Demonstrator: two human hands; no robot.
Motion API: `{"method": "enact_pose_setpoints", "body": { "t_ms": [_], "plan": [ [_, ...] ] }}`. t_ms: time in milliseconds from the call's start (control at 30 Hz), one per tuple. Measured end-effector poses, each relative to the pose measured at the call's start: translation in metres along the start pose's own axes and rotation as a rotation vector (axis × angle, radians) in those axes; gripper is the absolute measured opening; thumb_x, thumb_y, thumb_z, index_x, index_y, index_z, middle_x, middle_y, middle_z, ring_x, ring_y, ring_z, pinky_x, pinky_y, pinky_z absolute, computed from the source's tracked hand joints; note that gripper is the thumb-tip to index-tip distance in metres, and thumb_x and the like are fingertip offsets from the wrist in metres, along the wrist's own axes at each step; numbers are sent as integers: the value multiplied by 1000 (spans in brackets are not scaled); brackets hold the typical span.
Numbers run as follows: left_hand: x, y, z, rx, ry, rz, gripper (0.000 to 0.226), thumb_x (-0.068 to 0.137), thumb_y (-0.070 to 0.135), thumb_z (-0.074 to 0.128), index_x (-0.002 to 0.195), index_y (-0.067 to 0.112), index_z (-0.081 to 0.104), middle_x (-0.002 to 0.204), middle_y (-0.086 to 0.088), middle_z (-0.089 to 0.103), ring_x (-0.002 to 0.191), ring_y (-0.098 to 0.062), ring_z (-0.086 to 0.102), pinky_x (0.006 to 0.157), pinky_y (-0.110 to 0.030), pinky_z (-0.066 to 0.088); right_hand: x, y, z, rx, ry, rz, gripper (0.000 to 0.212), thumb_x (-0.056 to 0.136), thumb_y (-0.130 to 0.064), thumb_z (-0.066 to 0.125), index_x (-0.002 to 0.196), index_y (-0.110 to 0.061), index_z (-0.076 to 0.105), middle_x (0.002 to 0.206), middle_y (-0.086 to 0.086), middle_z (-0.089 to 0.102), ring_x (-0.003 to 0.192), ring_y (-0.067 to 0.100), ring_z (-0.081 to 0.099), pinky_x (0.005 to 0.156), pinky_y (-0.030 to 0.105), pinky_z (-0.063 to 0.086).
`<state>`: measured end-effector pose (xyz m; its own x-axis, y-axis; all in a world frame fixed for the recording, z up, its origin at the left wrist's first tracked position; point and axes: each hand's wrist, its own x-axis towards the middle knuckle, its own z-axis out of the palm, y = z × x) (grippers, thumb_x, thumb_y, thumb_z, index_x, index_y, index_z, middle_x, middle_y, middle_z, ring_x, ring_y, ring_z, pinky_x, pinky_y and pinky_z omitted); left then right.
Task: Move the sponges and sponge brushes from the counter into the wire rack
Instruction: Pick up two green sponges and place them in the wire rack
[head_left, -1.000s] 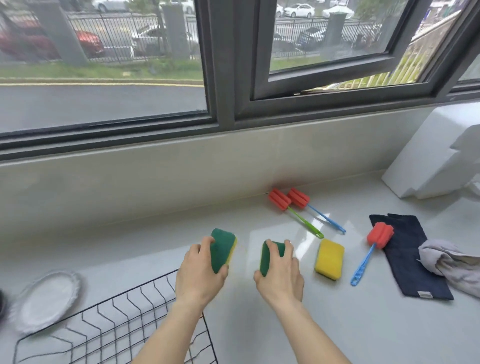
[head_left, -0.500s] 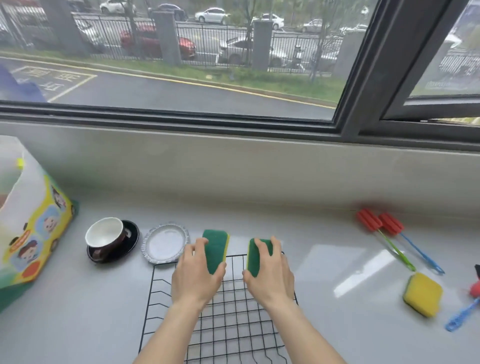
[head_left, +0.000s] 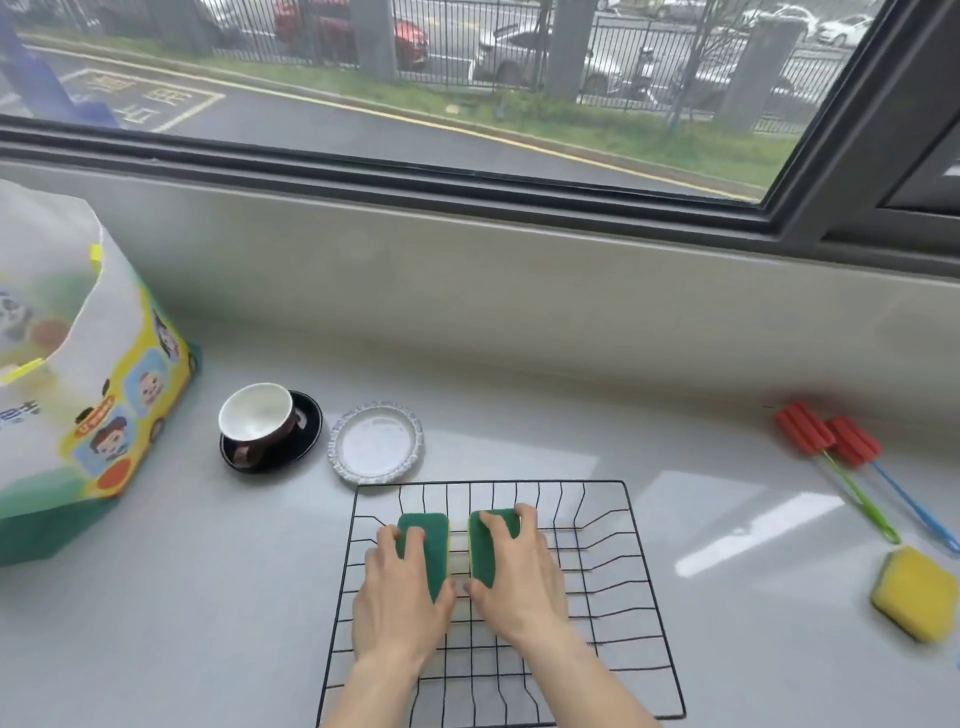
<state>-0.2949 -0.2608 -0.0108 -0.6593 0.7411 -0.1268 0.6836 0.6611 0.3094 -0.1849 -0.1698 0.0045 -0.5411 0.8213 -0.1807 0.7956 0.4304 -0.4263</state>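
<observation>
A pale grey tabletop (head_left: 208, 597) runs beneath a wide window (head_left: 415, 78) that looks out on a wet road, a railing and parked cars. At nine o'clock, at the far left edge, stands a plastic bag (head_left: 78, 374) printed with cartoon faces. Toward ten o'clock from the rack sits a white-lined cup (head_left: 257, 415) on a dark saucer (head_left: 304, 441), and just beside it to the right a small white dish (head_left: 376, 441) whose near edge meets the rack's far left corner. In the lower centre lies the black wire rack (head_left: 639, 561), and a person reaches into it with both hands. The left hand (head_left: 400, 597) is clamped on a green-topped sponge (head_left: 431, 545), fingers over the top and thumb against its side; the right hand (head_left: 519, 582) grips a second green sponge (head_left: 488, 551) the same way. Both sponges are inside the rack, side by side with a narrow gap between them. At three o'clock, well apart from the rack, two red-headed sponge brushes (head_left: 826, 436) lie on the tabletop, one with a green handle and one with a blue. A yellow sponge (head_left: 917, 592) lies just beyond their handle ends, toward four o'clock.
</observation>
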Motion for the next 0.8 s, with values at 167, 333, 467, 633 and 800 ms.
{"method": "enact_pose_setpoints", "body": {
  "t_ms": [167,333,467,633,800],
  "plan": [
    [9,-3,10,118,-37,8,51,83,50,63,122,25,44,126,-1,40,106,-22,47,66,-33,52,10,1,14,-2,-28,0,68,78,-44,76,133,-29,39,147,3,22,119,26,47,90,39,51],
    [21,-5,20,148,-79,-8,48,87,48,59,123,21,42,128,-3,41,110,-22,46,73,-32,52,18,0,32,24,-38,14,72,80,-52,72,137,-26,38,149,5,20,120,27,46,90,40,51],
    [28,-7,25,121,-89,8,49,89,48,59,125,19,43,133,-3,41,114,-22,46,74,-32,52,20,3,43,43,-76,8,73,84,-46,67,144,-24,32,154,6,13,127,27,40,94,40,50],
    [45,-6,26,71,-92,76,55,91,47,58,134,18,41,146,-4,35,125,-22,42,84,-35,53,27,8,43,35,-82,20,83,78,-46,69,146,-24,27,157,7,7,130,27,36,93,41,51],
    [53,-4,24,49,-134,151,66,89,47,60,143,19,32,150,-3,29,132,-21,37,90,-36,51,32,13,37,-17,-66,35,81,78,-27,73,144,-22,26,157,12,8,125,31,41,88,41,53]
  ]
}}
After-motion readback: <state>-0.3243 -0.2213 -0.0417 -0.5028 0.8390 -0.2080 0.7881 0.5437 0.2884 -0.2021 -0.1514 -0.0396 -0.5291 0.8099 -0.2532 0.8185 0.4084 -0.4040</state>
